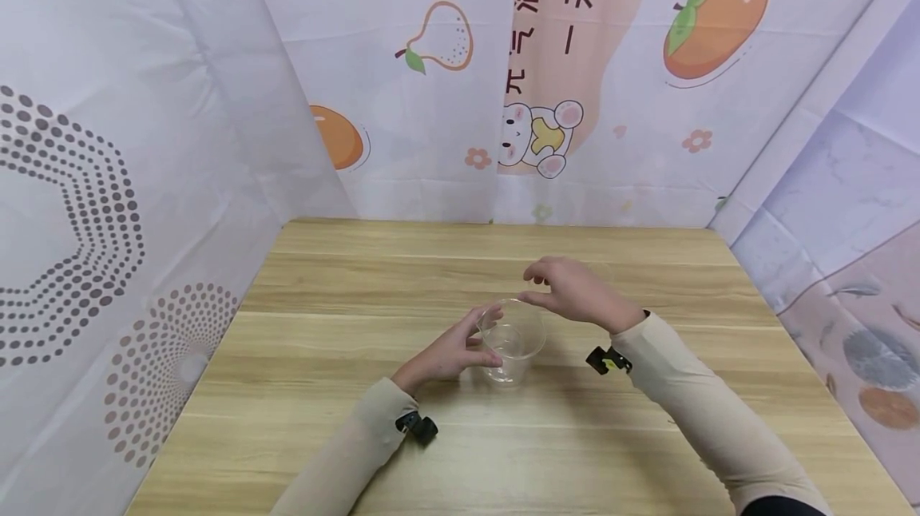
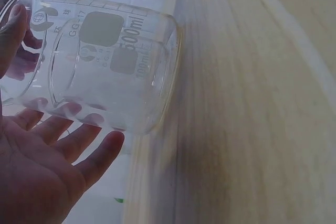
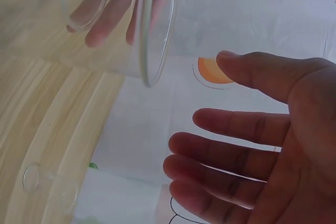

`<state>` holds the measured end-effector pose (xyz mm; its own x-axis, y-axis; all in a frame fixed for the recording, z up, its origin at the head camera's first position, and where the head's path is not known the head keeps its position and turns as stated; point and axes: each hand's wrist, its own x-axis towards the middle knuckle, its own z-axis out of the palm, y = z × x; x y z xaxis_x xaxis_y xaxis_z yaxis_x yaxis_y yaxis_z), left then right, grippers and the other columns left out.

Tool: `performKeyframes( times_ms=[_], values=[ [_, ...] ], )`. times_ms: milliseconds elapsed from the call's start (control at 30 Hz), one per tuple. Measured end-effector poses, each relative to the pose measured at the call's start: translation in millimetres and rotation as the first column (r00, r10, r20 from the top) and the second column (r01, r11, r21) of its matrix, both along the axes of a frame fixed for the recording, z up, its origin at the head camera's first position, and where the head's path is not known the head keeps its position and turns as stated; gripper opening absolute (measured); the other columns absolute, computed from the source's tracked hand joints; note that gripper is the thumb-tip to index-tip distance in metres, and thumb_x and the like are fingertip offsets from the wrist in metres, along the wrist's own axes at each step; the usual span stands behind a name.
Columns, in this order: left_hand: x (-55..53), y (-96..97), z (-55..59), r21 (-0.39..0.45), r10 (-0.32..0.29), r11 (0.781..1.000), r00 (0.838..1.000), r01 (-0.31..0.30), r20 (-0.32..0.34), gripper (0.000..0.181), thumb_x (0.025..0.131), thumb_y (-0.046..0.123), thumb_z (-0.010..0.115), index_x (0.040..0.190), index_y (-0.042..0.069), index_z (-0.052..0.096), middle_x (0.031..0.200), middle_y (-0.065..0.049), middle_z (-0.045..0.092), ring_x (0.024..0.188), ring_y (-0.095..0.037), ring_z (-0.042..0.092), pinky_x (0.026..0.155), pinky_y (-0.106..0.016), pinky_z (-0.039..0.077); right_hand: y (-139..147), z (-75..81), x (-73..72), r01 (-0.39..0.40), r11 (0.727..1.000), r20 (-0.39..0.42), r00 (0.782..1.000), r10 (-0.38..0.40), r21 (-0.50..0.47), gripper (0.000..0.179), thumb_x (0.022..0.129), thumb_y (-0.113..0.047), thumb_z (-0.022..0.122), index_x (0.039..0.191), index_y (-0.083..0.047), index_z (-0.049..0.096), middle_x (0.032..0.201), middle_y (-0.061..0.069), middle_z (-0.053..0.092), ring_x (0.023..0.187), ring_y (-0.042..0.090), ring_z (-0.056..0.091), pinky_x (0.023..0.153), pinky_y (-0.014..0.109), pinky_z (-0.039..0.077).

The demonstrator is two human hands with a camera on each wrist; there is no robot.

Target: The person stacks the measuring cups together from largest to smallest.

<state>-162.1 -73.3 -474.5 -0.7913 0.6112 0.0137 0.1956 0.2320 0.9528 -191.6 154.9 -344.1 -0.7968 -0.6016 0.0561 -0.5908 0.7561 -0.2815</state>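
Note:
A clear glass beaker (image 1: 530,334) marked 500ml stands on the wooden table, with a smaller beaker (image 2: 123,61) marked 100ml inside it. My left hand (image 1: 451,350) holds the large beaker from its left side, thumb at the near side and fingers spread along the far wall. Just right of the rim, my right hand (image 1: 575,291) hovers with fingers loosely extended. In the right wrist view that hand's palm and fingers (image 3: 226,153) show nothing between them, apart from the beaker's mouth.
Another small clear glass vessel (image 3: 50,187) stands on the table farther back, mostly behind the right hand in the head view. The wood-grain table (image 1: 323,284) meets printed white curtains (image 1: 402,140) at the back and both sides.

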Motion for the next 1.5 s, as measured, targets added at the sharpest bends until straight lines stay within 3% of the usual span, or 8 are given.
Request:
performKeyframes(
  times_ms=[233,533,667,900,1167,1500],
  values=[
    [-0.6,0.5,-1.1,0.019,-0.003,1.0,1.0,0.003,0.0,0.083,0.087,0.02,0.074,0.154,0.027,0.024,0.156,-0.007,0.037,0.145,-0.027,0.033,0.113,-0.053,0.036,6.1,-5.1,-7.5,0.043,0.999,-0.002,0.999,-0.043,-0.007,0.034,0.089,-0.032,0.07,0.105,-0.002,0.07,0.097,0.01,0.071,0.09,0.025,0.066,0.08,0.043,0.055],
    [-1.7,2.3,1.5,0.004,0.002,1.0,1.0,-0.002,0.018,0.085,0.087,0.008,0.072,0.154,0.022,0.023,0.157,-0.01,0.034,0.146,-0.028,0.032,0.114,-0.055,0.034,14.1,-10.9,-17.3,0.067,0.998,0.009,0.998,-0.067,-0.017,0.037,0.091,-0.031,0.068,0.108,0.001,0.069,0.101,0.016,0.07,0.095,0.032,0.066,0.083,0.047,0.054],
    [-2.6,3.0,7.9,-0.014,-0.005,1.0,1.0,0.005,0.025,0.087,0.087,0.007,0.072,0.156,0.017,0.02,0.158,-0.013,0.032,0.146,-0.029,0.03,0.115,-0.054,0.033,17.1,-12.7,-21.6,0.089,0.996,0.01,0.996,-0.089,-0.02,0.037,0.091,-0.031,0.068,0.109,0.002,0.069,0.101,0.016,0.07,0.096,0.032,0.065,0.084,0.047,0.054],
    [7.7,0.9,34.6,-0.017,-0.024,1.0,0.999,0.025,0.033,0.083,0.089,0.01,0.07,0.155,0.012,0.021,0.157,-0.017,0.033,0.146,-0.033,0.031,0.115,-0.055,0.032,22.8,-15.3,-25.3,0.125,0.992,0.021,0.992,-0.125,-0.022,0.037,0.092,-0.032,0.067,0.109,0.001,0.068,0.103,0.017,0.069,0.096,0.031,0.065,0.085,0.048,0.053],
    [-0.7,2.0,2.6,0.005,0.005,1.0,1.0,-0.005,0.001,0.084,0.087,0.011,0.073,0.154,0.023,0.023,0.156,-0.011,0.036,0.145,-0.03,0.033,0.114,-0.054,0.034,29.1,-20.7,-29.5,0.149,0.989,0.047,0.988,-0.149,-0.008,0.039,0.092,-0.03,0.066,0.112,0.004,0.067,0.106,0.02,0.068,0.099,0.035,0.064,0.086,0.05,0.052],
    [-1.0,1.6,1.4,0.003,0.004,1.0,1.0,-0.004,0.006,0.084,0.087,0.018,0.074,0.154,0.027,0.024,0.157,-0.008,0.035,0.146,-0.027,0.032,0.115,-0.052,0.034,33.6,-22.6,-35.4,0.2,0.98,0.063,0.978,-0.2,-0.002,0.042,0.092,-0.031,0.066,0.115,0.005,0.066,0.111,0.023,0.067,0.102,0.037,0.063,0.089,0.051,0.051]
  ],
)
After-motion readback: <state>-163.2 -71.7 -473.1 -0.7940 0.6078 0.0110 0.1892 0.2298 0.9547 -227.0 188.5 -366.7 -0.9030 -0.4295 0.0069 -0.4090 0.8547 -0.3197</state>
